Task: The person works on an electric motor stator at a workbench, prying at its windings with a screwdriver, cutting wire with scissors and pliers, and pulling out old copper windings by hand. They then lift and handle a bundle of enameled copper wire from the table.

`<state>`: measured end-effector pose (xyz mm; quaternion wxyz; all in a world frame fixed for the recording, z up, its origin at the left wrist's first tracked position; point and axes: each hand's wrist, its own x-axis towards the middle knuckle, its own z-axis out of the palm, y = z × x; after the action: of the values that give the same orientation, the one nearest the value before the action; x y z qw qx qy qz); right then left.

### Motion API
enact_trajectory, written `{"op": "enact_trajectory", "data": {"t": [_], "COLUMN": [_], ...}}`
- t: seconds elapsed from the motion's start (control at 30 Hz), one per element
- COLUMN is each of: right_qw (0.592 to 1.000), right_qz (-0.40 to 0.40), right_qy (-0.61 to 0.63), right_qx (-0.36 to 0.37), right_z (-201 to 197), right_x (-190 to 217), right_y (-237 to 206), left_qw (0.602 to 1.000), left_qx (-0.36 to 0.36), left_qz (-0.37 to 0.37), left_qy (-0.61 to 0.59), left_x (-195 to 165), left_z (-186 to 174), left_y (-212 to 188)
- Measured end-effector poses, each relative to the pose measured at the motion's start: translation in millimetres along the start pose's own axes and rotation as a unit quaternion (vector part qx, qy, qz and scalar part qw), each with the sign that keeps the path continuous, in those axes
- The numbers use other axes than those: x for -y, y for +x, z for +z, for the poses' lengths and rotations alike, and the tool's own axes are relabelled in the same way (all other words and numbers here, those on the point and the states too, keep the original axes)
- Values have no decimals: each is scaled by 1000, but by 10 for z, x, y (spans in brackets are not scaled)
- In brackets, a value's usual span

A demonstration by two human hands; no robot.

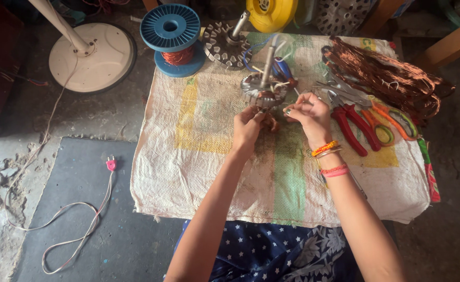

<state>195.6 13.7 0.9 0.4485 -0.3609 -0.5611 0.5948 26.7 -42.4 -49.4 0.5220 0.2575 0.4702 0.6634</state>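
A round fan-motor stator [261, 90] with copper windings and an upright metal shaft stands on a woven sack cloth [198, 151]. My left hand [248, 127] is closed on the stator's near edge, where copper wire shows. My right hand [309, 113], with bangles at the wrist, pinches a thin thread or wire at the stator's right side.
Red-handled pliers [351, 128], orange scissors [392, 121] and a heap of loose copper wire [386, 75] lie at the right. A blue spool of copper wire [171, 32], a second stator [225, 46], a white fan base [91, 56] and a pink plug with cord [111, 165] are nearby.
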Motion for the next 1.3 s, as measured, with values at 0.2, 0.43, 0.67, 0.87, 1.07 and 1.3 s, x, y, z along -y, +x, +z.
{"op": "enact_trajectory", "data": {"t": [0.2, 0.43, 0.67, 0.87, 1.07, 1.3], "right_qw": [992, 994, 995, 967, 925, 838], "right_qz": [-53, -30, -53, -108, -155, -356], "right_qy": [-75, -103, -83, -225, -334, -410], "right_qx": [81, -7, 17, -48, -94, -61], "right_z": [109, 201, 189, 381, 486, 556], "right_x": [3, -141, -92, 64, 256, 377], "right_y": [-124, -108, -99, -232, -281, -287], "left_qw": [1000, 1000, 998, 942, 772, 713], "left_qx": [-1, -2, 53, 70, 22, 133], "left_qz": [-7, -4, -12, 109, 284, 436], "left_qy": [-8, 7, -22, 309, 568, 533], "left_x": [-8, -4, 33, -247, -998, -1005], "left_z": [23, 40, -38, -115, -284, -171], "left_y": [-35, -42, -30, -315, -415, 40]}}
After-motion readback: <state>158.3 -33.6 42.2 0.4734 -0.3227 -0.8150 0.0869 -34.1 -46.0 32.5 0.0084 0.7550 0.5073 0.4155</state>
